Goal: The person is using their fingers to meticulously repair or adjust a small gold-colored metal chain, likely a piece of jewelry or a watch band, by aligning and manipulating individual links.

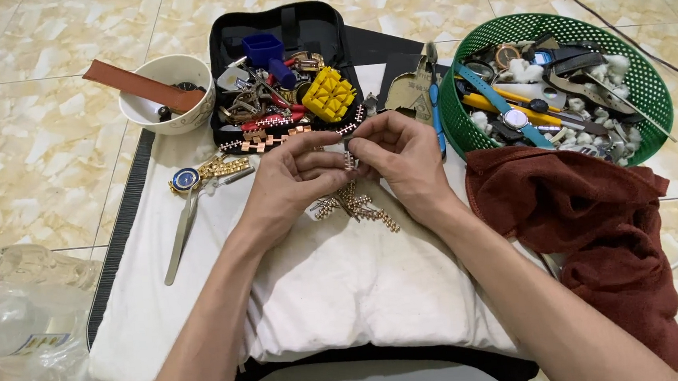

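Observation:
My left hand (pixel 294 179) and my right hand (pixel 401 162) meet over a white cloth (pixel 338 286), fingertips pinched together on a small metal watch band piece (pixel 348 160). Just below the hands lie loose gold-tone band links (pixel 356 207) on the cloth. To the left rests a gold watch with a blue dial (pixel 187 180), its band stretched toward my left hand, and long metal tweezers (pixel 181 235) lie beside it.
An open black tool case (pixel 287 67) with a yellow block, blue holder and small tools sits behind the hands. A white bowl (pixel 167 93) with a brown strap stands at left, a green basket (pixel 554 80) of watches at right, a dark red towel (pixel 596 228), a plastic bottle (pixel 18 268).

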